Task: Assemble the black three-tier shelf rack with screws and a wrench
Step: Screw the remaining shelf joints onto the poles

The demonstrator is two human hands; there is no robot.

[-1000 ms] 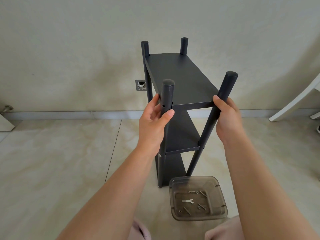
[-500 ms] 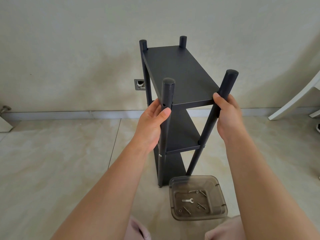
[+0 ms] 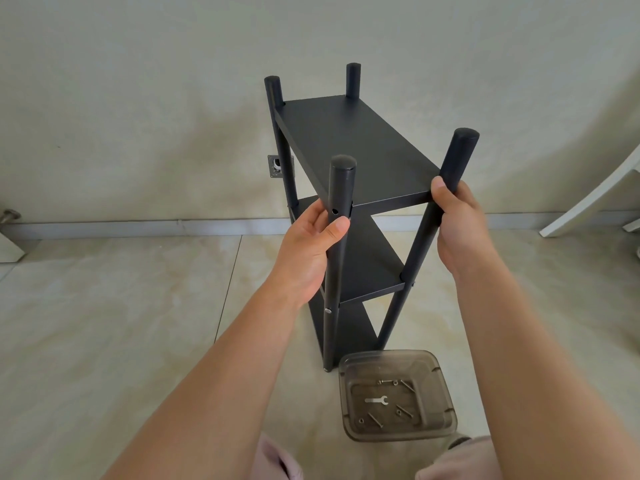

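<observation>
The black three-tier shelf rack (image 3: 356, 150) stands upright on the tiled floor in front of me, four round posts rising above its top shelf. My left hand (image 3: 311, 251) grips the near left post just below an empty screw hole. My right hand (image 3: 457, 220) grips the near right post at the top shelf's corner. A clear brown plastic tray (image 3: 440, 379) lies on the floor at the rack's foot. In it are a small silver wrench (image 3: 376, 399) and several loose screws (image 3: 404, 410).
A plastered wall with a small metal wall plate (image 3: 277, 167) stands close behind the rack. A white chair leg (image 3: 595, 195) slants in at the right edge. A metal fitting (image 3: 8, 216) is at the far left by the skirting.
The rack has tipped slightly away from me, its top shelf sitting higher in view. Both hands keep their hold on the near posts.
</observation>
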